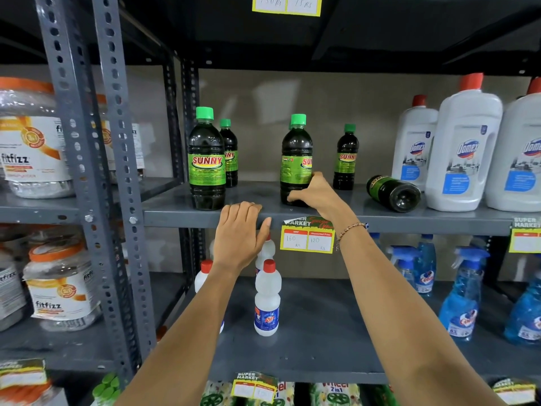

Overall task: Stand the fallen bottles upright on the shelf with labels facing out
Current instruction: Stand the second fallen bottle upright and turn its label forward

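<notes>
On the grey metal shelf (336,213) at chest height, my right hand (314,192) is wrapped around the lower part of an upright Sunny bottle (295,153), a dark liquid bottle with a green cap and green label. The fingers curl around its base from the right side, and the label is turned partly away, so I read only the first letters of the name. My left hand (238,232) holds nothing: it lies flat against the front lip of the same shelf, fingers together and draped over the edge, thumb out to the right.

Left of the held bottle stands a large Sunny bottle (206,162) near the front edge, its label square to me, and just behind it a smaller one (229,155), partly hidden. To the right of my hand a small Sunny bottle (346,159) stands upright farther back, label facing out. One fallen bottle (393,192) lies on its side right of that, its base pointing toward me and its neck toward the back wall; it lies just beside the white Domex bottles (462,148), which stand in a row with red caps.

A yellow price tag (307,240) hangs from the shelf lip beside my right wrist, which wears a beaded bracelet (349,230). Below, white Rin bottles (267,300) stand behind my left forearm, and blue spray bottles (462,294) fill the right side.
</notes>
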Demonstrator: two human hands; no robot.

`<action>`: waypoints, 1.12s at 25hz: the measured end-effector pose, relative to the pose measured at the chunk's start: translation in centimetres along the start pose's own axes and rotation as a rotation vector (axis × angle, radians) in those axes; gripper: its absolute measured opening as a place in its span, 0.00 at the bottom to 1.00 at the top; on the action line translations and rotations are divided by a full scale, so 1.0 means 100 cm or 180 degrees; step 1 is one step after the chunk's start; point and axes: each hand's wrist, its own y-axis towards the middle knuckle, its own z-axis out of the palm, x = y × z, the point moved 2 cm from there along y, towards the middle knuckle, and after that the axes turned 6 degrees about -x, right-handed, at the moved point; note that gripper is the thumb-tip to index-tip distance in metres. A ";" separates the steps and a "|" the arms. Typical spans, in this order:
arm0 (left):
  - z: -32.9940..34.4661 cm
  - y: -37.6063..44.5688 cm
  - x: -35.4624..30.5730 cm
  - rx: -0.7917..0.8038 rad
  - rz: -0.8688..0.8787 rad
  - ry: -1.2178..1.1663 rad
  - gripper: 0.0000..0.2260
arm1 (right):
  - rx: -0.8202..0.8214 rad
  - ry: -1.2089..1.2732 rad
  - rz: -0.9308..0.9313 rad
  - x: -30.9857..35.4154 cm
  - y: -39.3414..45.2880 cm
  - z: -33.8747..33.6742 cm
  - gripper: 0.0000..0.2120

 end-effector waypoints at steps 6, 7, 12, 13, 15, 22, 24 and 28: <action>-0.001 0.000 0.000 0.0025 0.0023 -0.0044 0.19 | -0.0023 -0.0134 -0.0092 0.004 -0.004 0.000 0.35; -0.001 0.000 0.000 0.0030 0.0014 -0.0045 0.19 | 0.0030 -0.0066 -0.0052 0.004 -0.005 -0.001 0.34; -0.001 0.000 -0.001 0.0002 0.0026 -0.0077 0.19 | -0.0181 -0.0321 -0.0263 0.006 -0.010 -0.001 0.38; -0.001 0.000 -0.001 -0.0011 0.0035 -0.0077 0.19 | -0.0180 -0.0309 -0.0274 0.006 -0.010 -0.001 0.38; -0.001 0.000 0.000 -0.0026 0.0060 -0.0100 0.19 | -0.0159 -0.0260 -0.0287 0.007 -0.011 -0.001 0.37; -0.011 0.018 -0.010 -0.0023 -0.0175 0.0107 0.19 | 0.0156 -0.0056 -0.0136 0.002 -0.008 -0.008 0.38; -0.014 0.041 -0.013 0.0272 -0.0375 -0.0006 0.20 | 0.0278 0.0130 -0.0108 0.001 -0.011 -0.016 0.35; 0.007 0.094 -0.019 0.1835 -0.1082 -0.1342 0.22 | 0.0239 0.0382 -0.0003 -0.003 -0.012 -0.026 0.23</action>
